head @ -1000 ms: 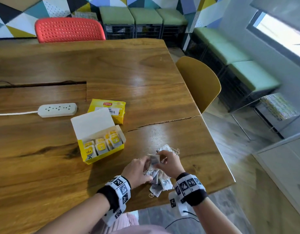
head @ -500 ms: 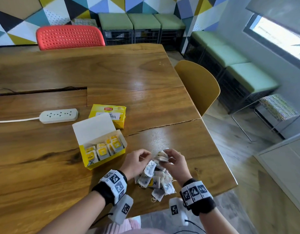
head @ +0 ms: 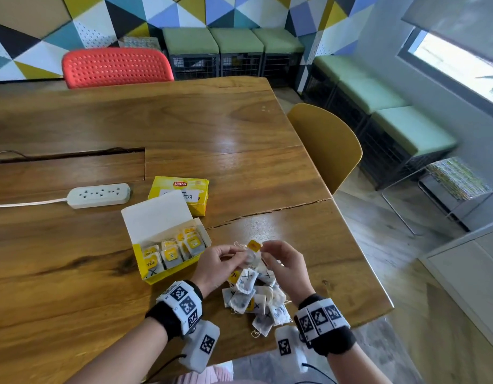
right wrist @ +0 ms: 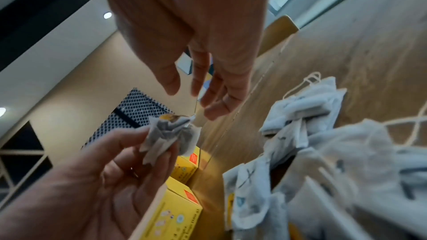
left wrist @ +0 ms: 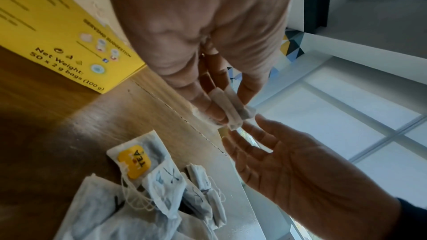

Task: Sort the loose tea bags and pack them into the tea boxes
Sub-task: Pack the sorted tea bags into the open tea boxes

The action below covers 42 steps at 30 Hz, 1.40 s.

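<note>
A heap of loose tea bags (head: 256, 297) lies on the wooden table (head: 73, 286) near its front edge, several marked with an X. Just above the heap my left hand (head: 234, 254) pinches one crumpled tea bag (head: 250, 259) with a yellow tag. The left wrist view shows that tea bag (left wrist: 235, 110) between thumb and fingers. My right hand (head: 267, 252) hovers beside it with loose, spread fingers (right wrist: 208, 98) and holds nothing. The open yellow tea box (head: 167, 273), lid up, stands left of the hands with upright bags inside. A closed yellow Lipton box (head: 181, 192) lies behind it.
A white power strip (head: 98, 195) with its cord lies left of the closed box. The table's right edge runs close to the heap. A yellow chair (head: 325, 145) stands at that edge and a red chair (head: 115, 65) at the far side.
Both hands were down in the heap a second ago. They have risen, and my left hand has lifted one tea bag clear of the heap while my right hand's fingers have spread.
</note>
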Each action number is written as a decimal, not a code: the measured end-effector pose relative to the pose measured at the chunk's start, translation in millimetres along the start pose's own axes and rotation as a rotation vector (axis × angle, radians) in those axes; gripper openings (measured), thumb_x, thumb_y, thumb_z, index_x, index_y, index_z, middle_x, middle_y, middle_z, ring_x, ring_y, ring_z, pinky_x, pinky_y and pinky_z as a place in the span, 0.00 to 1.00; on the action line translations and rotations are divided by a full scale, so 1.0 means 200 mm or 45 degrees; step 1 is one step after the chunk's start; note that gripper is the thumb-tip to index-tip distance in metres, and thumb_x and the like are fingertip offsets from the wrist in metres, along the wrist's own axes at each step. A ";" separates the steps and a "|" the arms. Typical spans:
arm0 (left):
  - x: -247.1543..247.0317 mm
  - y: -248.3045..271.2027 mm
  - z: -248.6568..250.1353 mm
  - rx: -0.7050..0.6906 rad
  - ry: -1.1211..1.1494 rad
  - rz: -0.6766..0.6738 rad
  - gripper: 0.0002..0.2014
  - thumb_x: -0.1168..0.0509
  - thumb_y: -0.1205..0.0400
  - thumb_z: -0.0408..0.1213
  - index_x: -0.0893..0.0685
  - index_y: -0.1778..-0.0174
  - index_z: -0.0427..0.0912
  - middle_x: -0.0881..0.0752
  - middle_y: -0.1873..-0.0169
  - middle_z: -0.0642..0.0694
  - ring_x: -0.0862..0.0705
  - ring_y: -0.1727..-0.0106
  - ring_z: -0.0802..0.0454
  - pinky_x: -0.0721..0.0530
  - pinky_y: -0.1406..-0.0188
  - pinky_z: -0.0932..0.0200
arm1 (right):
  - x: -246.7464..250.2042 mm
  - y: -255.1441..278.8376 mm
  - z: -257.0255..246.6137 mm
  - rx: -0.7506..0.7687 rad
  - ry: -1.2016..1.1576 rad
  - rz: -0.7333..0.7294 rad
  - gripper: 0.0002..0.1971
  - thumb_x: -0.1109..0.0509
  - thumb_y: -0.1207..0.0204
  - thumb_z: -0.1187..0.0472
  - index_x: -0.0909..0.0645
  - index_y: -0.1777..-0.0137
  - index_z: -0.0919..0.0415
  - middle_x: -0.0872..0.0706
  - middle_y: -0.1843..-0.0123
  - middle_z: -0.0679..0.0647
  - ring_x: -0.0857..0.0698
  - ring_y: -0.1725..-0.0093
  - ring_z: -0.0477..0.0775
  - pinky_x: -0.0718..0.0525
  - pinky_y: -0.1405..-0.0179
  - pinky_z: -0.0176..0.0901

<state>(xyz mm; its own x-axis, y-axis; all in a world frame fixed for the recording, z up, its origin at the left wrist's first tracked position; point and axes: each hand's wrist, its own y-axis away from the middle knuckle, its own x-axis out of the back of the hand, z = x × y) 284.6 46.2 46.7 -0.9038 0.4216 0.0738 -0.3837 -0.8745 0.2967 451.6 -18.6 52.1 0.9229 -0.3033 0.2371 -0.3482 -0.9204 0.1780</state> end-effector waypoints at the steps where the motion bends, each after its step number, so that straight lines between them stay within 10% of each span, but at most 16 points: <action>1: 0.00 0.01 0.01 -0.030 -0.010 0.006 0.04 0.25 0.25 0.36 0.08 0.56 0.42 0.08 0.60 0.46 0.09 0.56 0.49 0.11 0.52 0.56 | -0.01 0.00 -0.02 -0.115 -0.118 0.009 0.06 0.28 0.22 0.64 0.16 0.47 0.55 0.10 0.52 0.50 0.11 0.51 0.49 0.13 0.54 0.41; 8: 0.04 0.04 0.00 -0.196 -0.165 -0.123 0.06 0.22 0.29 0.28 0.07 0.59 0.41 0.09 0.54 0.52 0.12 0.52 0.59 0.15 0.51 0.67 | -0.06 -0.04 -0.08 -0.603 -0.594 -0.235 0.18 0.33 0.19 0.52 0.20 0.39 0.68 0.13 0.60 0.57 0.16 0.68 0.49 0.18 0.66 0.41; 16: 0.09 0.05 -0.05 -0.080 -0.033 -0.016 0.15 0.20 0.33 0.27 0.13 0.53 0.42 0.09 0.51 0.46 0.09 0.52 0.50 0.11 0.49 0.52 | -0.06 -0.05 -0.09 -0.455 -0.586 -0.182 0.13 0.26 0.24 0.64 0.17 0.46 0.73 0.11 0.55 0.64 0.11 0.59 0.57 0.11 0.58 0.42; 24: 0.09 0.04 0.00 -0.098 -0.027 0.191 0.02 0.26 0.24 0.36 0.09 0.59 0.43 0.09 0.63 0.56 0.12 0.58 0.64 0.18 0.61 0.73 | -0.03 -0.06 -0.09 -0.289 -0.314 -0.370 0.11 0.21 0.34 0.75 0.14 0.52 0.72 0.09 0.57 0.62 0.10 0.55 0.57 0.13 0.53 0.41; 28: 0.09 0.02 -0.02 -0.066 0.040 0.263 0.04 0.24 0.26 0.34 0.09 0.57 0.39 0.08 0.62 0.46 0.09 0.59 0.51 0.12 0.62 0.63 | -0.01 -0.06 -0.15 -0.186 -0.244 -0.518 0.08 0.22 0.33 0.76 0.15 0.56 0.69 0.09 0.60 0.59 0.10 0.58 0.52 0.14 0.56 0.38; 34: 0.10 0.04 -0.01 -0.115 0.081 0.226 0.17 0.26 0.25 0.29 0.16 0.40 0.43 0.09 0.50 0.51 0.09 0.53 0.57 0.15 0.60 0.67 | 0.00 -0.10 -0.24 -0.232 -0.477 -0.650 0.11 0.27 0.29 0.77 0.19 0.49 0.70 0.12 0.60 0.57 0.12 0.59 0.53 0.12 0.53 0.41; 42: 0.13 0.07 -0.02 -0.115 0.170 0.166 0.19 0.28 0.26 0.21 0.15 0.41 0.40 0.08 0.52 0.48 0.10 0.50 0.53 0.13 0.53 0.63 | -0.11 -0.23 -0.19 -0.159 0.077 -0.618 0.22 0.20 0.31 0.65 0.19 0.37 0.61 0.12 0.52 0.71 0.13 0.53 0.63 0.15 0.41 0.64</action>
<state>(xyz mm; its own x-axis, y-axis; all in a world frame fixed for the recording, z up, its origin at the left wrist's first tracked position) 254.6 44.8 49.9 -0.9616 0.2735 -0.0226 -0.2721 -0.9399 0.2060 441.7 39.7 74.1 0.9733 0.1708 0.1531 0.0985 -0.9140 0.3936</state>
